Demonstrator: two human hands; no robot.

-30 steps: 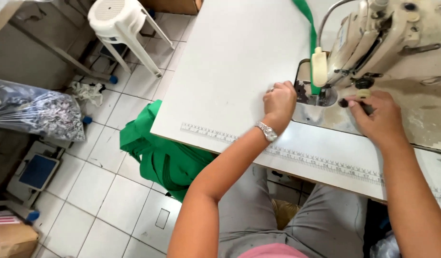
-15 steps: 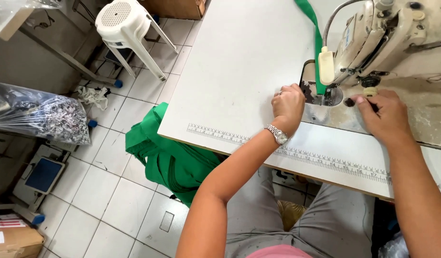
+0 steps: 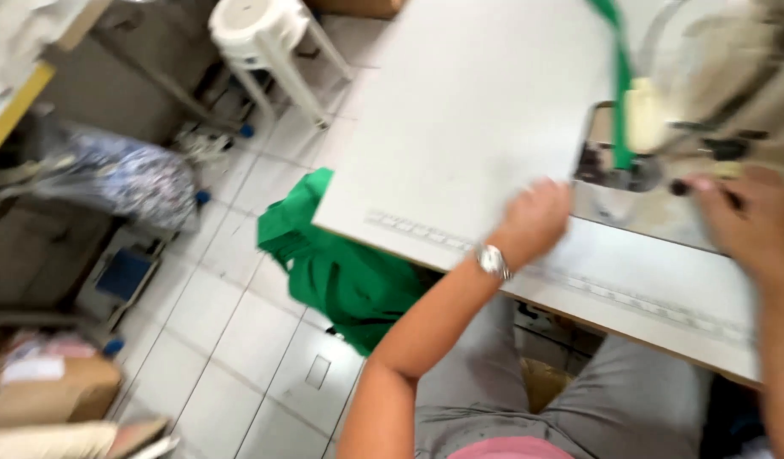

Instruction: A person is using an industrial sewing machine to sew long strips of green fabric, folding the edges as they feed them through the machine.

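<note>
Left hand (image 3: 538, 219) is resting on the white table (image 3: 468, 110), near the green strap (image 3: 619, 93); grip indeterminable, blurred. Right hand (image 3: 749, 225) is pinching a small dark tool (image 3: 682, 187) at the sewing machine (image 3: 732, 76).

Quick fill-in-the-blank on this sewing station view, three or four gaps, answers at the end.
1. The strap running into the sewing machine is ____ in colour.
2. The left hand wears a ____ on its wrist.
3. The heap of green fabric lies on the tiled ____ beside the table.
4. The white plastic ____ stands on the floor at the top left, beyond the table.

Missing words: green; watch; floor; stool
</note>
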